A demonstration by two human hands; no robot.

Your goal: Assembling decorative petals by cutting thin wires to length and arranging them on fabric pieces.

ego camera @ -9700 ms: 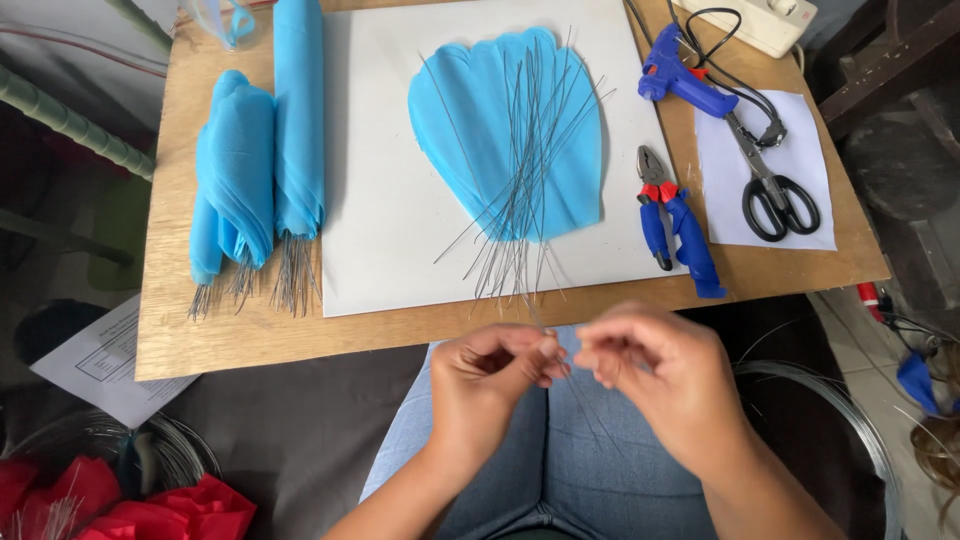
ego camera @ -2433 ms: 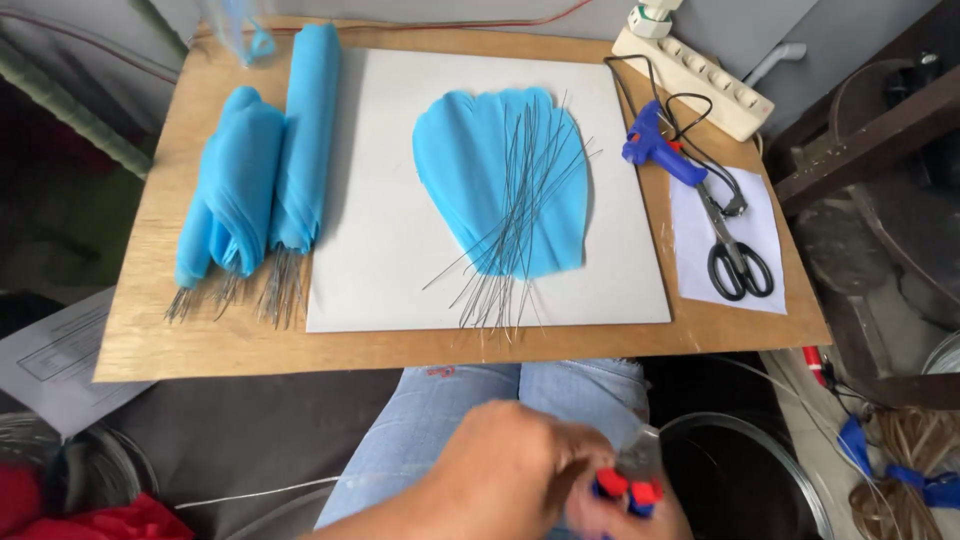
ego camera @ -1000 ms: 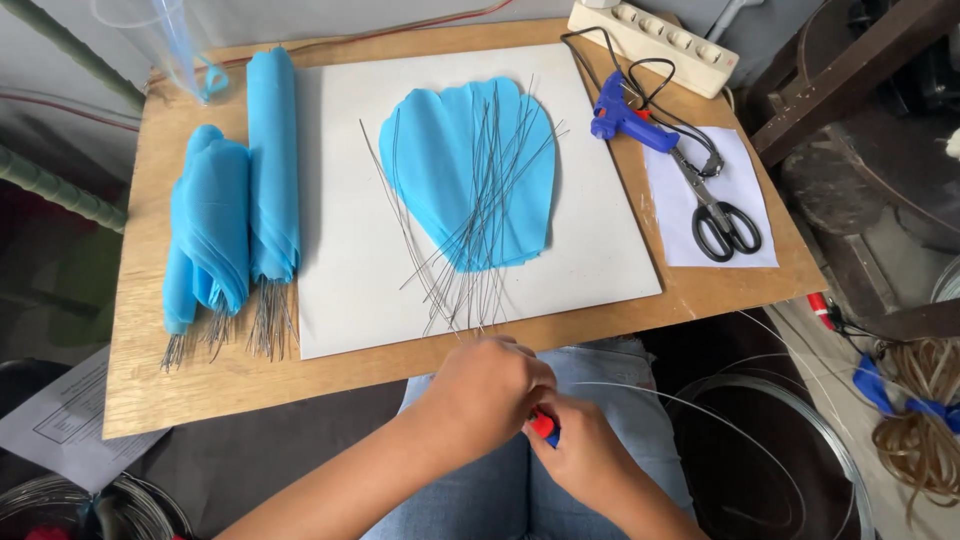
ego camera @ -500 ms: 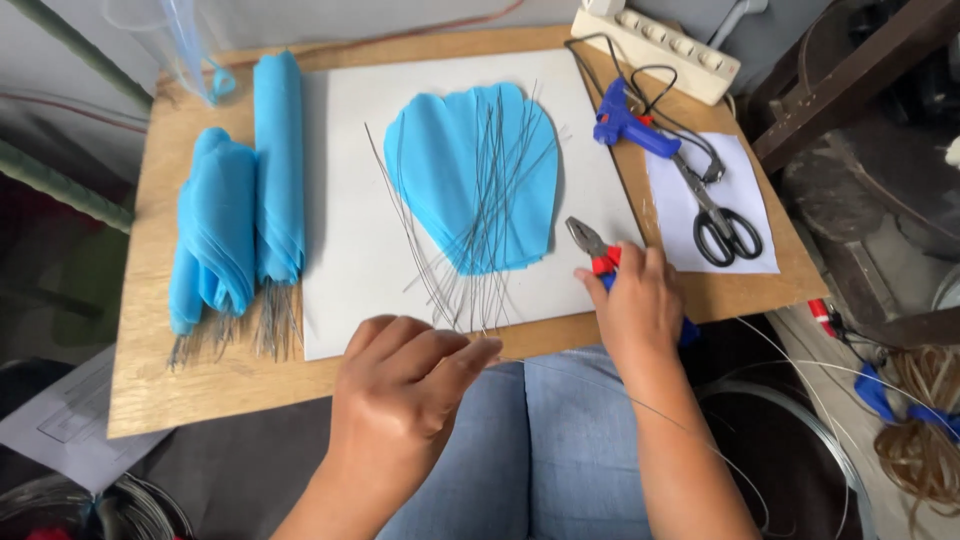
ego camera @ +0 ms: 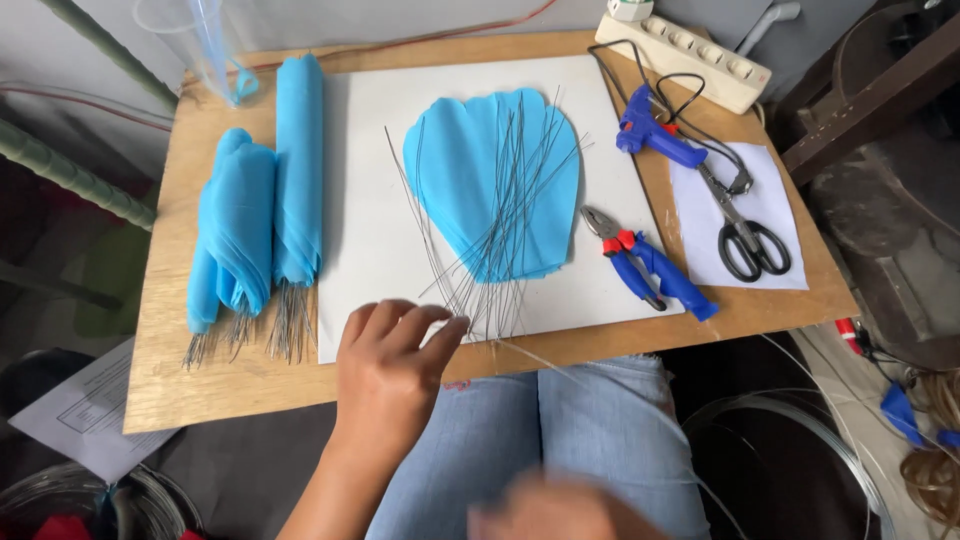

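A: A wooden board (ego camera: 200, 390) lies across the person's lap, with a white sheet (ego camera: 370, 200) covering its middle. How far along does it look?

B: Partway, I'd judge. At nine o'clock lie the finished blue bundles (ego camera: 255, 230), rolled fabric petals with wire stems poking out below. In the centre one flat blue petal (ego camera: 480, 170) is still unrolled, under a fan of loose thin wires (ego camera: 490, 250).

A: And the hands?

B: The left hand (ego camera: 385, 365), at six o'clock, has its fingers loosely curled with the tips touching the lower ends of the wires. I can't tell whether it pinches one. The right hand (ego camera: 550, 510) is a blur at the bottom edge, so its grip is unreadable.

A: Tools?

B: All set down at three o'clock: blue-handled pliers (ego camera: 645, 265), black scissors (ego camera: 745, 225) on a small paper, and a blue glue gun (ego camera: 660, 140). The fabric looks soft and matte, the wires stiff, grey and hair-thin.
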